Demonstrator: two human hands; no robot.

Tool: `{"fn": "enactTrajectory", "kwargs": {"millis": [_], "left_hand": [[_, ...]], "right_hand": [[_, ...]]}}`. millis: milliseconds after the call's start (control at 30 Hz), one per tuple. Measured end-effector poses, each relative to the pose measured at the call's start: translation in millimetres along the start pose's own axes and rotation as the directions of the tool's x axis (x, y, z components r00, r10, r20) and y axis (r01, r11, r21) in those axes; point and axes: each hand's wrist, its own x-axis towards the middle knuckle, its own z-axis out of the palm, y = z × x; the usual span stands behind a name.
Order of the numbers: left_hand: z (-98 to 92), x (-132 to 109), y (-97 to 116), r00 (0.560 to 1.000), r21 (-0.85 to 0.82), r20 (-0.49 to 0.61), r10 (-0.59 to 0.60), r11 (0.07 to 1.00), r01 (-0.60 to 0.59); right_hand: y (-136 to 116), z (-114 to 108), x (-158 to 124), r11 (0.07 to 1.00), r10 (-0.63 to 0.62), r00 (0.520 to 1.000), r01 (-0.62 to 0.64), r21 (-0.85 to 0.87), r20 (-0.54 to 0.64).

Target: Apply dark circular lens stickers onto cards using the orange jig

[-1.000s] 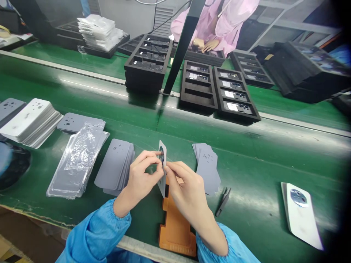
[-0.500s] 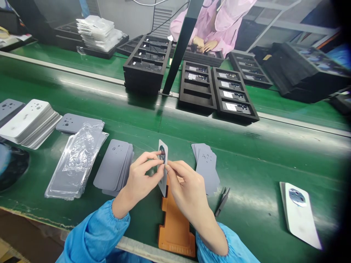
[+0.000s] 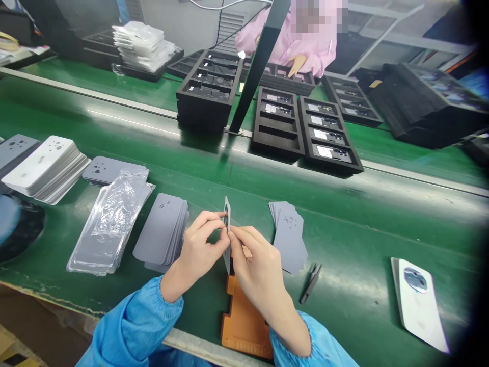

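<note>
A thin phone back panel [image 3: 227,255] stands almost edge-on between my hands, above the far end of an orange fixture [image 3: 244,318]. My left hand [image 3: 202,244] is closed on its left face, fingertips at the dark round camera piece [image 3: 226,214]. From the other side my right hand [image 3: 257,270] pinches the panel's edge between thumb and fingers. Left of my hands lies a fanned stack of grey panels [image 3: 158,229]; a smaller grey stack [image 3: 290,239] lies to the right. Dark tweezers [image 3: 311,283] rest beside my right forearm.
White panels with a camera ring [image 3: 422,300] lie at the far right. To the left are plastic-wrapped panels [image 3: 110,224] and a white panel stack [image 3: 38,168]. Black trays [image 3: 280,145] stand along the back rail. Across the bench is a co-worker in pink [image 3: 317,56].
The panel has turned more edge-on to my view, with both hands still on it. The view has shifted slightly. One co-worker hand now shows where two were together.
</note>
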Motion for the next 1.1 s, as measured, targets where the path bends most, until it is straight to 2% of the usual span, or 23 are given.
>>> {"fn": "enactTrajectory", "kwargs": {"millis": [267, 433, 667, 767, 967, 1100], "left_hand": [[0.6, 2, 3, 0.986, -0.155, 0.007, -0.167, 0.974, 0.166], [-0.5, 4, 4, 0.979, -0.188, 0.022, -0.204, 0.961, 0.205], [0.7, 2, 2, 0.962, -0.263, 0.05, -0.27, 0.925, 0.273], [-0.6, 4, 1, 0.97, -0.26, 0.073, -0.231, 0.935, 0.242], [-1.2, 6, 1, 0.997, -0.149, 0.05, -0.055, 0.987, 0.062], [0.9, 4, 0, 1.0, -0.116, 0.023, -0.021, 0.993, 0.023]], "right_hand": [[0, -4, 1, 0.996, 0.077, 0.997, -0.078, 0.047, 0.023], [3, -4, -1, 0.989, 0.124, 0.991, -0.127, 0.071, 0.05], [3, -8, 0, 0.989, 0.118, 0.992, -0.122, 0.085, 0.046], [5, -12, 1, 0.987, 0.123, 0.992, -0.125, 0.096, 0.031], [9, -16, 3, 0.983, 0.135, 0.99, -0.139, 0.122, 0.036], [7, -15, 4, 0.988, 0.11, 0.993, -0.113, 0.106, 0.031]]}}
